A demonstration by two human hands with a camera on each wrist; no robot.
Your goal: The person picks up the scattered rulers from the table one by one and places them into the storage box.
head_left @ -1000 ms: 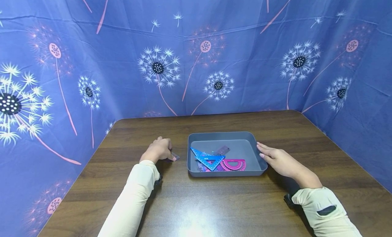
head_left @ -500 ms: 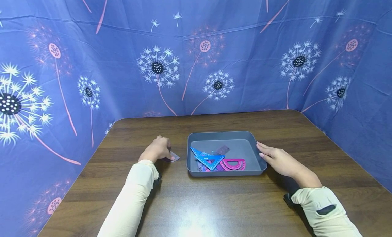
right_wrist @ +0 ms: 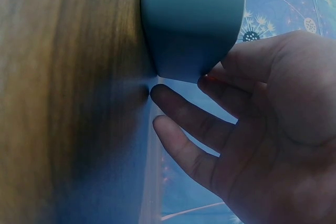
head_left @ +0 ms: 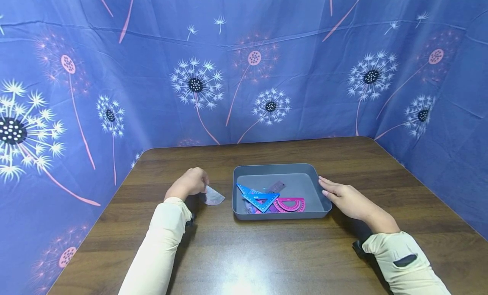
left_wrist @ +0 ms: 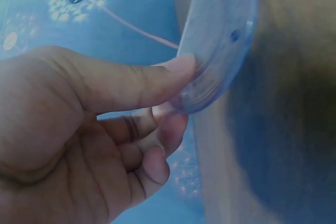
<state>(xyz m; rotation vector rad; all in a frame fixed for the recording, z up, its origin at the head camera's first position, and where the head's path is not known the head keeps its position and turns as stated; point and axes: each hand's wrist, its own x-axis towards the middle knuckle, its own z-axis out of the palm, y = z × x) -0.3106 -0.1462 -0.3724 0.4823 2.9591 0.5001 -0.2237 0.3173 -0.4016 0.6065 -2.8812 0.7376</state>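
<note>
My left hand [head_left: 189, 183] pinches a clear protractor [head_left: 214, 196] between thumb and fingers, left of the grey tray [head_left: 305, 187]. In the left wrist view the thumb lies over one end of the protractor [left_wrist: 223, 40], whose curved edge is toward the table. On the tray's right side, my right hand [head_left: 347, 199] touches the wall with fairly straight fingers. The right wrist view has its fingertips at the corner of the tray [right_wrist: 191, 19], two of them lower by the table. Inside the tray are blue set squares [head_left: 262, 196] and a pink protractor [head_left: 290, 205].
A small purplish translucent piece [head_left: 276, 187] and some purple, patterned items lie among the tools in the tray. The brown wooden table [head_left: 228, 252] extends all round it. Behind and beside the table hangs a blue cloth [head_left: 236, 74] with dandelion print.
My left hand has shifted slightly left and tilted the clear protractor up, so more of it shows. The right hand and the tray have stayed in place.
</note>
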